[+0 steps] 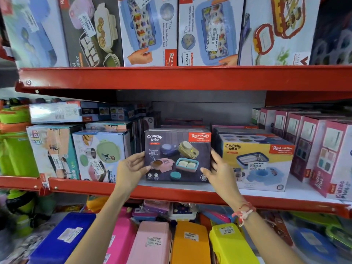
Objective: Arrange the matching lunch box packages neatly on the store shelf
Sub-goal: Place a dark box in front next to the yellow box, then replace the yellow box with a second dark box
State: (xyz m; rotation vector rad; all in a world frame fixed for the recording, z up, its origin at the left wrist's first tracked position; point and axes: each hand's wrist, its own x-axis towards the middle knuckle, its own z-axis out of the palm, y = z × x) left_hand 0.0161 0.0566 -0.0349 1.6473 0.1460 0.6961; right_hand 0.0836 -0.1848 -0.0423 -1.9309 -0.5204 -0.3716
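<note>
A dark "Crunchy bite" lunch box package (178, 155) is held upright on the middle shelf (171, 195), its printed front turned toward the camera and its base resting on, or just above, the white shelf surface; which of the two cannot be told. The package lies between the two hands. The left hand (131, 168) is pressed against the package's left edge, the thumb laid across the lower left of the front face and the fingers hidden behind the side. The right hand (217, 168) is set against the right edge, with the thumb reaching onto the lower right corner of the front. Each grip is thus closed on a side of the package, which is clamped from both flanks. A red and white thread band (243, 213) is worn on the right wrist.

Just beside the held package, to its right, a yellow "Crunchy bite" package (257, 162) is seen standing on the same shelf, almost touching the right hand. To the left, a white and green boxed set (101, 155) is placed near the left hand. Further right, pink cartons (320, 149) are lined up in a row. Below the shelf, coloured plastic boxes (190, 242) are laid side by side
</note>
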